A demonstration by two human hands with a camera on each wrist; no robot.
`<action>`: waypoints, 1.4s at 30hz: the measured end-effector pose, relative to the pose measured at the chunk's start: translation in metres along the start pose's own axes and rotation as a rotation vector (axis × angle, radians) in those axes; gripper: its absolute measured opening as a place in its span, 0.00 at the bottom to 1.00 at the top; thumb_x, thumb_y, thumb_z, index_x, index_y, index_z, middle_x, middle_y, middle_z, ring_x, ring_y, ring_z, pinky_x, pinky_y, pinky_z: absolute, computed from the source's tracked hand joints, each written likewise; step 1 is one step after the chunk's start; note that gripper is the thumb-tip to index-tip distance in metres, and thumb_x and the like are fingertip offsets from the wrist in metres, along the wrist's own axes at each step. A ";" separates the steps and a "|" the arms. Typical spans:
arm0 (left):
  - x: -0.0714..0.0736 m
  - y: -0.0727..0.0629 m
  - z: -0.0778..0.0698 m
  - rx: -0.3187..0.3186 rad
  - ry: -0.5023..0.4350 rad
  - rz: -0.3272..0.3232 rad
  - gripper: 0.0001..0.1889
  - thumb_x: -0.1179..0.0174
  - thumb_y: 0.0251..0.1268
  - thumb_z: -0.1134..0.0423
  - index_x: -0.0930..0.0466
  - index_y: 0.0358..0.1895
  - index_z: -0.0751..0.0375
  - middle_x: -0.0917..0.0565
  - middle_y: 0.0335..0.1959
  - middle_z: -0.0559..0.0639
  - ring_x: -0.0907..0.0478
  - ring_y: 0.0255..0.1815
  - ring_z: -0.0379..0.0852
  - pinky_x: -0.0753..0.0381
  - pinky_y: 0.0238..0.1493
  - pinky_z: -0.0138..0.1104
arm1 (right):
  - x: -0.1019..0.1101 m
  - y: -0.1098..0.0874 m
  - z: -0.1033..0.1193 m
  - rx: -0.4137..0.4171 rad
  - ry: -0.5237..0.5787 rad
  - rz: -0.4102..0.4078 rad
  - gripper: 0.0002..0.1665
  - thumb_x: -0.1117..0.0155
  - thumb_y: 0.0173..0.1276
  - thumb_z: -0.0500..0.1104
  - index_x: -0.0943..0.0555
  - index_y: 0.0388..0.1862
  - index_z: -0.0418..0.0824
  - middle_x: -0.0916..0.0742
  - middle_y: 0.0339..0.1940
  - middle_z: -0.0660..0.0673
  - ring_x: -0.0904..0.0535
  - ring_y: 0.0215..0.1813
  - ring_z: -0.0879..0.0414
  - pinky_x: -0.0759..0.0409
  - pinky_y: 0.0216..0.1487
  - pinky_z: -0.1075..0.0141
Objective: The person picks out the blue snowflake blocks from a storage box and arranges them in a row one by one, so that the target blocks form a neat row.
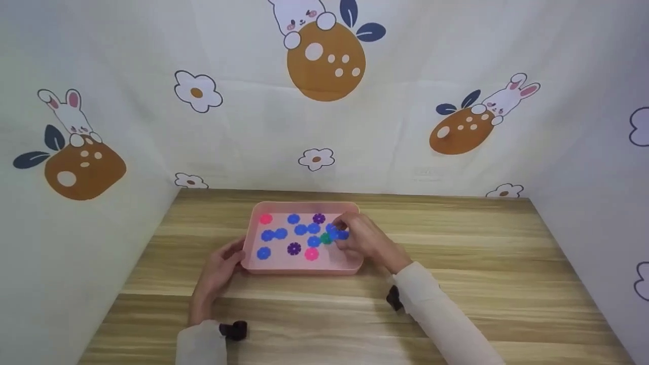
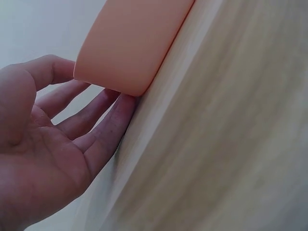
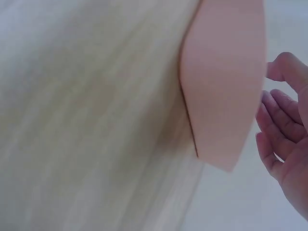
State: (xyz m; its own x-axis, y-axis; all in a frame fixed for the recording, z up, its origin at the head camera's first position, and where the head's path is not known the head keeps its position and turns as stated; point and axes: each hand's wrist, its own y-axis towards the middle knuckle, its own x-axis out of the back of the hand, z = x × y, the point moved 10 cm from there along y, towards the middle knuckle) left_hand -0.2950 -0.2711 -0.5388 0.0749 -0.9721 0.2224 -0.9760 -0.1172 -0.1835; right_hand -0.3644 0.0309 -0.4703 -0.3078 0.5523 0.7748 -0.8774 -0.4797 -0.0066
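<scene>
A pink tray (image 1: 304, 270) holds blue, purple, pink and green flower-shaped interlocking discs, some linked. My left hand (image 1: 221, 267) is at its left front corner; in the left wrist view, the fingers (image 2: 103, 130) reach along the outside of the tray wall (image 2: 130, 48), with one digit at the rim. Over the tray's right side, my right hand (image 1: 362, 234) pinches a blue disc (image 1: 333, 234), its thumb and forefinger bent around it. Beside that lie a green disc (image 1: 326, 238) and another blue disc (image 1: 314, 242). The right wrist view hides the fingertips partly behind the wall (image 3: 224, 86).
The tray stands on a wood-grain table (image 1: 314, 319). Inside it are a pink disc (image 1: 311, 254), a purple disc (image 1: 294, 248) and a linked blue pair (image 1: 274, 234). A curtain (image 1: 243, 137) printed with rabbits and flowers rises behind the table and at both sides.
</scene>
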 end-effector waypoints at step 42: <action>0.005 0.001 0.000 0.037 0.056 -0.077 0.22 0.48 0.78 0.63 0.29 0.72 0.55 0.27 0.73 0.58 0.27 0.70 0.53 0.18 0.64 0.37 | 0.049 -0.005 -0.120 -0.211 -0.083 -0.089 0.22 0.29 0.64 0.40 0.19 0.54 0.30 0.13 0.50 0.35 0.16 0.54 0.46 0.15 0.59 0.51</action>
State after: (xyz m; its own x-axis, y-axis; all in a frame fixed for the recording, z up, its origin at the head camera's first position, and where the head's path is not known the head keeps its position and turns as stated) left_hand -0.2957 -0.2758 -0.5378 0.1374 -0.9472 0.2899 -0.9596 -0.1999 -0.1983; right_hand -0.4190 0.1417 -0.5082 -0.2019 0.5237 0.8276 -0.9600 -0.2733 -0.0612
